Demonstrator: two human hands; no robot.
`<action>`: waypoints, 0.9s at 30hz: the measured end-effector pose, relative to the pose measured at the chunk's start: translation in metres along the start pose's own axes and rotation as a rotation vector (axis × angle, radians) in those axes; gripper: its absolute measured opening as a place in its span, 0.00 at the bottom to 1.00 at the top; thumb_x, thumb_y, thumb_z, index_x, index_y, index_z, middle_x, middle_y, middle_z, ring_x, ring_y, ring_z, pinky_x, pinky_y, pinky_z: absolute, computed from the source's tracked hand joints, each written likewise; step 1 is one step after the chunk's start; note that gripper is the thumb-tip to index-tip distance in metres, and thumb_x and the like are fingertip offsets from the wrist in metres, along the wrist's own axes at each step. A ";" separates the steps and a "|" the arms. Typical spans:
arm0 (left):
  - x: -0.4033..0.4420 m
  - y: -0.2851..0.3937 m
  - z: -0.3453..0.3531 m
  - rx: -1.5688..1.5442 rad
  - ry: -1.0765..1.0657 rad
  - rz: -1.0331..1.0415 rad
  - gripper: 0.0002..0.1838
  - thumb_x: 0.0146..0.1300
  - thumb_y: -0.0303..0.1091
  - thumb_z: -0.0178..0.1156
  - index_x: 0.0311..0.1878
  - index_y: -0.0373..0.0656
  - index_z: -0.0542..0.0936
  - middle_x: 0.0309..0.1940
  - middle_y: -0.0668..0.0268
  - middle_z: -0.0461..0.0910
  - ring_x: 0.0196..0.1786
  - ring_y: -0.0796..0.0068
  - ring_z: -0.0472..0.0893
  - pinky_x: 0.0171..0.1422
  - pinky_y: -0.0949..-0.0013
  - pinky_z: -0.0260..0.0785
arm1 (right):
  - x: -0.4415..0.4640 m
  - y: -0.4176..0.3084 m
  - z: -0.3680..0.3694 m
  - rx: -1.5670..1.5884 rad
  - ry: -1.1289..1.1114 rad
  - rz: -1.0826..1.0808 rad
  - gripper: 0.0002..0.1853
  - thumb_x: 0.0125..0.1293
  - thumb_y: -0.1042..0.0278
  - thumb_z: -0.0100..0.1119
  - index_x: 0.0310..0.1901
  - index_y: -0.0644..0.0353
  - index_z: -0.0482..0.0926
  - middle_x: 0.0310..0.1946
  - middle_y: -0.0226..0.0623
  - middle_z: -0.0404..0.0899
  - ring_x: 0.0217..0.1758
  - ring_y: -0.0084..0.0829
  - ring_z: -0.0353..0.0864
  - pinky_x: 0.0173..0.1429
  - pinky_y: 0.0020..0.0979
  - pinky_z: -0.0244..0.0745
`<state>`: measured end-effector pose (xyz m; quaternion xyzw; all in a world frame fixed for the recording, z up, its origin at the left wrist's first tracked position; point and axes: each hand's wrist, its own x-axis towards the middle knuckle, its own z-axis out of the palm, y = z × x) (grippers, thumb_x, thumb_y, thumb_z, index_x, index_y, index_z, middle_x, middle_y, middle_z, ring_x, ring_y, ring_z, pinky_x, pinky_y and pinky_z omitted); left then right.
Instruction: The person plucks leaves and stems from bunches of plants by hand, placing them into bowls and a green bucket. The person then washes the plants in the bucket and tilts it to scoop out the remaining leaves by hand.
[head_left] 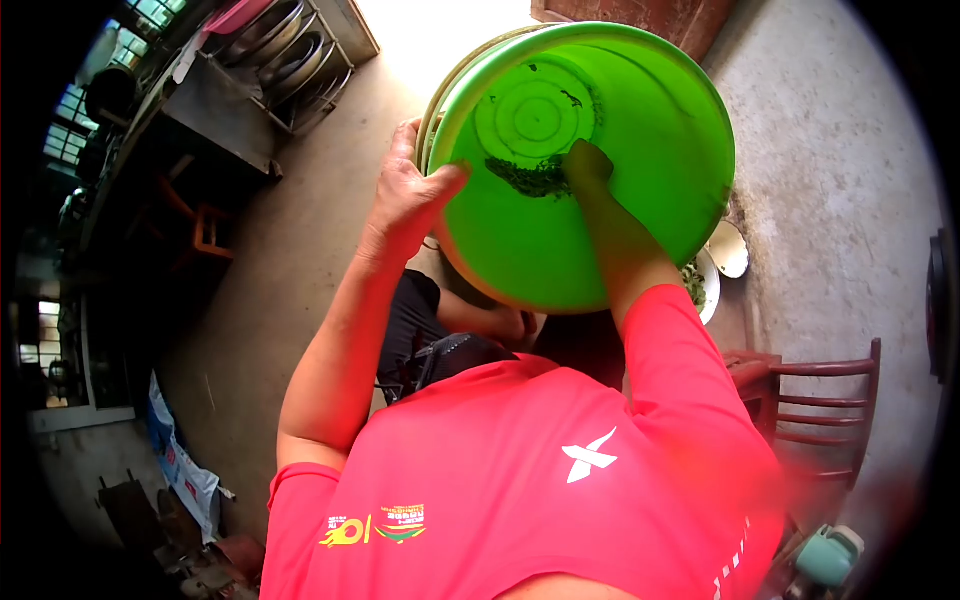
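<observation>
A large bright green plastic tub [660, 130] is tilted with its open mouth toward me, and I see its ringed bottom. My left hand [410, 195] holds the tub's left rim, thumb over the edge and fingers behind it, partly hidden. Inside the tub, my right hand [590, 170] is curled closed beside a small clump of dark chopped greens [530, 178]. Whatever lies within its fingers is hidden. A few dark bits also stick near the tub's bottom. Behind the left rim shows the edge of another pale container [427, 130].
At right behind the tub stand a white bowl with greens [706, 288] and a smaller pale bowl [730, 250]. A red-brown chair [825, 405] is lower right, near a teal jug [828, 556]. Upper left holds a rack of metal basins [290, 60] and a wooden stool [208, 232].
</observation>
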<state>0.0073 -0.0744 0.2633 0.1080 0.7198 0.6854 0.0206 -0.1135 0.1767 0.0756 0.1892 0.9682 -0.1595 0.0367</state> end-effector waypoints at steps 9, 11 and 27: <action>0.001 0.004 0.007 -0.021 0.030 -0.005 0.27 0.54 0.26 0.60 0.58 0.38 0.66 0.47 0.63 0.75 0.47 0.76 0.76 0.52 0.72 0.70 | 0.007 0.004 0.002 0.331 0.059 -0.079 0.20 0.53 0.50 0.56 0.33 0.61 0.79 0.33 0.42 0.82 0.39 0.43 0.81 0.44 0.44 0.74; 0.000 0.001 0.010 -0.029 0.046 -0.002 0.26 0.54 0.25 0.60 0.58 0.37 0.66 0.47 0.63 0.75 0.47 0.76 0.76 0.52 0.73 0.70 | 0.021 0.010 -0.006 0.323 0.079 -0.146 0.18 0.53 0.52 0.56 0.31 0.62 0.77 0.28 0.41 0.81 0.34 0.40 0.81 0.40 0.41 0.74; 0.030 0.018 -0.002 -0.220 0.269 0.348 0.10 0.55 0.21 0.59 0.41 0.40 0.73 0.30 0.70 0.78 0.29 0.85 0.76 0.35 0.81 0.69 | -0.141 -0.025 -0.185 1.231 0.003 -0.648 0.09 0.58 0.63 0.59 0.37 0.57 0.77 0.25 0.32 0.81 0.18 0.30 0.78 0.29 0.31 0.74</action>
